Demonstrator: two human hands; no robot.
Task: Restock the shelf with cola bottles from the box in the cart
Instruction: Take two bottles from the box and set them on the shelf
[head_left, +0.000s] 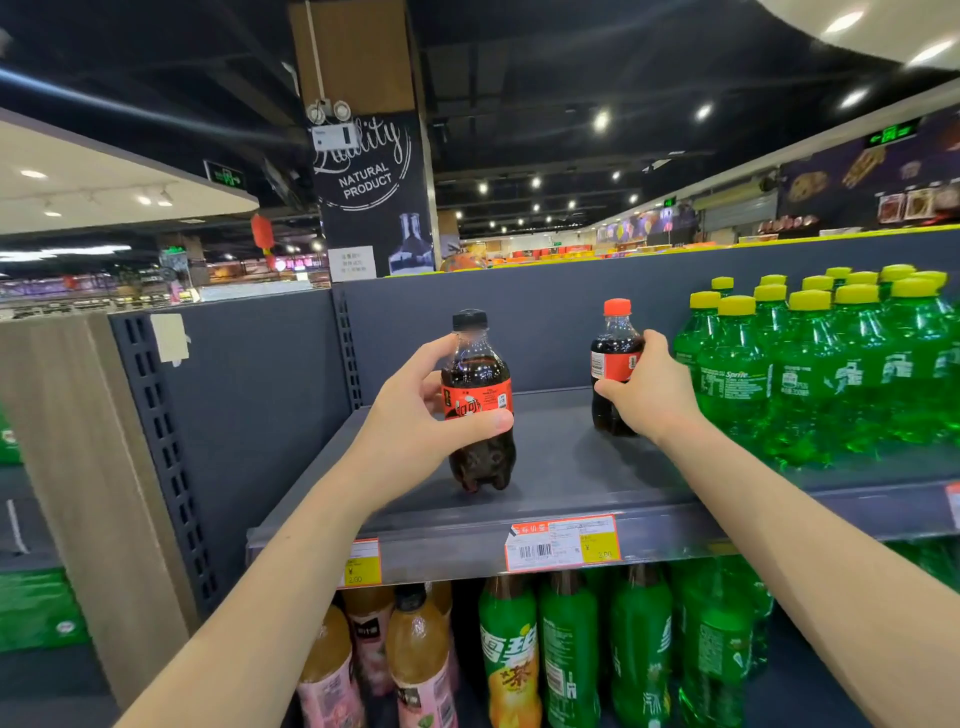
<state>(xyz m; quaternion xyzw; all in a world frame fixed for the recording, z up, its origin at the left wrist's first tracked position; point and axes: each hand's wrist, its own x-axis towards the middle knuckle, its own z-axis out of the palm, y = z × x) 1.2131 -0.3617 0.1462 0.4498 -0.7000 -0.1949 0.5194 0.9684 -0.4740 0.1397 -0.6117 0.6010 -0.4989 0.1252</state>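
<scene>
The left hand (415, 421) curls thumb and fingers around a small black-capped plastic cola bottle (478, 395), whose base is at the grey metal shelf (566, 467) near the front; I cannot tell if it already stands. The right hand (649, 389) grips a small red-capped plastic cola bottle (613, 358) deeper in, just beside the green plastic bottles with yellow caps (810, 374). Released while tilted, the left bottle may topple over the edge; a sideways push may knock the green row. Cola bottles: two. Green caps: more than ten, overlapping.
</scene>
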